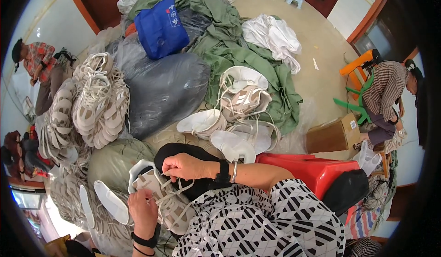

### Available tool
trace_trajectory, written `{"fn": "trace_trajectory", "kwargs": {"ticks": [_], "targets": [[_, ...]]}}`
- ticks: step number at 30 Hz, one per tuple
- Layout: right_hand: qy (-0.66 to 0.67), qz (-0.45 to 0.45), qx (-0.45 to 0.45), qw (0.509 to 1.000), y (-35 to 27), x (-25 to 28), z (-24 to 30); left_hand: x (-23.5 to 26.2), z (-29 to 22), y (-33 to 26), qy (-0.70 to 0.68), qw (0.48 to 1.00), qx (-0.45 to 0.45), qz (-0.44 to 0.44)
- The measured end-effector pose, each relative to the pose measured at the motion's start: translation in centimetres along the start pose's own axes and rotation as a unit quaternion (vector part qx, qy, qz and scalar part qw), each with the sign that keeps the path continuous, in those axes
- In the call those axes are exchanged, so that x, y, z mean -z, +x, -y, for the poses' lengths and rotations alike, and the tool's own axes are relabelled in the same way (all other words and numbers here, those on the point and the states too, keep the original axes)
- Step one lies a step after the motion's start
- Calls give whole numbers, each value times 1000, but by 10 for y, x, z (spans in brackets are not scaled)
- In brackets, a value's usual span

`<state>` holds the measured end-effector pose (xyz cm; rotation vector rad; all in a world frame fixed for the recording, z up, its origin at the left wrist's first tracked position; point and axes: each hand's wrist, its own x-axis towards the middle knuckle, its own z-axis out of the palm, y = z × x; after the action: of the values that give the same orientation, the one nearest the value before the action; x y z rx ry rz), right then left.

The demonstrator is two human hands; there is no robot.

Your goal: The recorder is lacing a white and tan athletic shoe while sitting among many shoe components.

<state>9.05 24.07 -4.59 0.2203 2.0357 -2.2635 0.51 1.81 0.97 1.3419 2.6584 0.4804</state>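
Observation:
A beige and white shoe upper (171, 205) with pale laces lies on my lap over a black cloth (183, 150). My left hand (142, 207), with a black wristband, grips the upper's near side and a lace end. My right hand (187, 166), with a black watch and a silver bangle on its wrist, pinches a lace just above the upper's eyelets. My lap is covered by black and white patterned fabric (257, 220).
A heap of laced uppers (94, 103) is stacked at the left, and loose white uppers (239, 103) lie ahead. Behind are a grey plastic sack (165, 87), a blue bag (161, 26) and green cloth (229, 45). A red stool (312, 167), a cardboard box (331, 135) and a seated person (386, 96) are at the right; another person (39, 64) is far left.

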Motion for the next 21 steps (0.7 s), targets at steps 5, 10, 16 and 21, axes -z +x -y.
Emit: {"fn": "trace_trajectory", "kwargs": {"ticks": [5, 10, 16, 21], "targets": [[11, -3, 2, 1000, 0, -1, 2, -6, 4, -7, -12, 998, 16, -53], [127, -53, -39, 990, 1, 9, 7, -9, -20, 6, -71, 994, 40, -66], [84, -112, 26, 990, -2, 38, 11, -6, -13, -2, 39, 992, -68, -97], [-60, 7, 15, 998, 14, 13, 28, -9, -16, 6, 140, 986, -87, -29]]}}
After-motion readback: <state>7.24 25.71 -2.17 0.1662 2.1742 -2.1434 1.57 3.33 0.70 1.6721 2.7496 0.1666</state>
